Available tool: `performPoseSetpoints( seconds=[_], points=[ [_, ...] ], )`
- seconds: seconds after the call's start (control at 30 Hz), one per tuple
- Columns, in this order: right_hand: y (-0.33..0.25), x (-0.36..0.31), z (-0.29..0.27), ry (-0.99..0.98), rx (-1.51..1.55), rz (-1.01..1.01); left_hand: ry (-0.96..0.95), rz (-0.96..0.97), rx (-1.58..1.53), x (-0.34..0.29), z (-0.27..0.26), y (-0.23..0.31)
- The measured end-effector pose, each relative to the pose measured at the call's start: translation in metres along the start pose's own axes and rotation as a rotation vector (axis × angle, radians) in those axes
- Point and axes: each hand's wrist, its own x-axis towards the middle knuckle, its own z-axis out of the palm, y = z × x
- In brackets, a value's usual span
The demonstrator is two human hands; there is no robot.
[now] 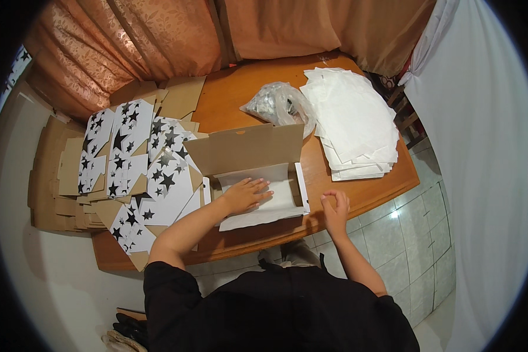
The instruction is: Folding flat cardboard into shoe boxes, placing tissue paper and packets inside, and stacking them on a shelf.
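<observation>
An open cardboard box [243, 146], brown inside with white side walls, stands on the table with its lid raised at the back. A sheet of white paper [278, 202] lines it and hangs over the front edge. My left hand [246, 195] lies flat on this paper inside the box, fingers stretched out. To the right of the box, my right hand [336, 210] is raised near the table's front edge. Its fingers curl toward the thumb, and nothing shows between them.
A stack of white paper sheets [352, 120] lies at the right. Beside it is a clear plastic bag [278, 104] with unclear contents. Flattened star-printed cardboard pieces [129, 141] pile up at the left. The wooden table [220, 94] backs onto orange curtains [158, 35].
</observation>
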Motion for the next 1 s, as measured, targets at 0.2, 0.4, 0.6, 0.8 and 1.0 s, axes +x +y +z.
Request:
performPoseSetpoints(
  seconds=[0.2,0.4,0.6,0.8,1.0],
  points=[
    [-0.045,0.061,0.04,-0.105,-0.245,-0.554,-0.182,-0.037,-0.358,-0.01,-0.032,-0.004],
    [-0.035,0.097,0.106,0.008,-0.406,-1.008,-0.009,0.066,-0.28,0.005,-0.011,0.001],
    [-0.03,0.101,0.124,0.127,-0.488,-1.157,-0.039,0.046,-0.366,0.015,-0.011,-0.004],
    [-0.023,0.098,0.124,0.196,-0.546,-1.24,-0.09,0.122,-0.325,0.021,-0.006,-0.008],
    [-0.031,0.099,0.126,0.144,-0.493,-1.118,-0.04,0.21,-0.195,0.028,0.01,-0.009]
  ],
)
